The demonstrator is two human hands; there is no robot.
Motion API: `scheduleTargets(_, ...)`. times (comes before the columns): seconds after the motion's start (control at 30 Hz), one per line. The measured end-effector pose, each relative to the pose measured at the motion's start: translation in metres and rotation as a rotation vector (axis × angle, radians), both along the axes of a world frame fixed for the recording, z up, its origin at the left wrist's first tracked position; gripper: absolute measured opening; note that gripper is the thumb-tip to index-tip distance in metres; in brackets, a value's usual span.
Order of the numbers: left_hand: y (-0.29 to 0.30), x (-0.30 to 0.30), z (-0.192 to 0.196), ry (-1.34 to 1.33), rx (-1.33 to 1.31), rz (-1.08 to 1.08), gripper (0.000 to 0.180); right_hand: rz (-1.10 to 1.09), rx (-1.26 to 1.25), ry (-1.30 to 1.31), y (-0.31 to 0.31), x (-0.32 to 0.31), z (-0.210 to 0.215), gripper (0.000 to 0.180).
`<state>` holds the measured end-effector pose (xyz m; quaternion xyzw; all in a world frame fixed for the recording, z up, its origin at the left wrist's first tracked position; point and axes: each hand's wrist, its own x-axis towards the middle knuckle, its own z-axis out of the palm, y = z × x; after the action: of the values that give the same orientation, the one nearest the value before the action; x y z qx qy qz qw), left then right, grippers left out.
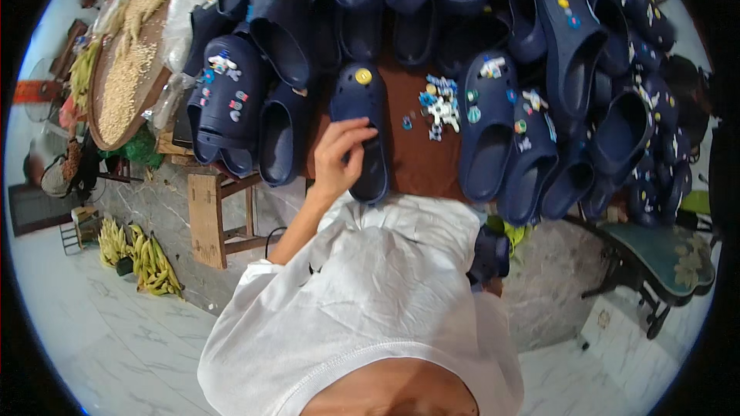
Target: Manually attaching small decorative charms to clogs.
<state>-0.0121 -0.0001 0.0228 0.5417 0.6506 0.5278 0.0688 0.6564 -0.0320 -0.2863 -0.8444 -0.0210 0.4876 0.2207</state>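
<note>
A navy blue clog (362, 96) lies in front of me with its toe pointing away, a round yellow charm fixed near the toe. My left hand (339, 158) is on this clog, its fingers bent over the edge of the foot opening. Part of the opening is hidden under the hand. To the right of the clog, a small pile of loose white and blue charms (441, 106) sits on the brown tabletop (422, 162). Two clogs with charms stand further right, among them a clog with a shell-like charm (486, 139). My right hand does not show.
Many navy clogs crowd the table's far side and right end; a decorated clog (231, 92) stands at the left. Beyond are a tray of pale kernels (123, 100), a wooden stool (206, 219), bananas (154, 262) on the floor, and a green-topped seat (655, 254) at right.
</note>
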Motion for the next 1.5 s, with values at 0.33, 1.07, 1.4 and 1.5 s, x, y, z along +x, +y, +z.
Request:
scheduleTargets(0.33, 0.004, -0.005, 0.002, 0.025, 0.036, 0.060, 0.034, 0.046, -0.041, -0.254, -0.009, 0.145, 0.028, 0.034)
scheduleTargets(1.07, 0.002, -0.008, -0.013, 0.029, -0.072, 0.173, 0.041, 1.784, 1.303, -0.136, 0.125, -0.506, 0.328, 0.068)
scheduleTargets(1.4, -0.009, -0.030, -0.015, -0.006, -0.193, 0.254, 0.047, 1.812, 1.155, 0.074, 0.078, -0.550, 0.280, 0.090)
scheduleTargets(1.5, -0.005, -0.034, -0.016, 0.026, -0.161, 0.282, 0.046, 1.834, 1.161, 0.077, 0.074, -0.557, 0.274, 0.093)
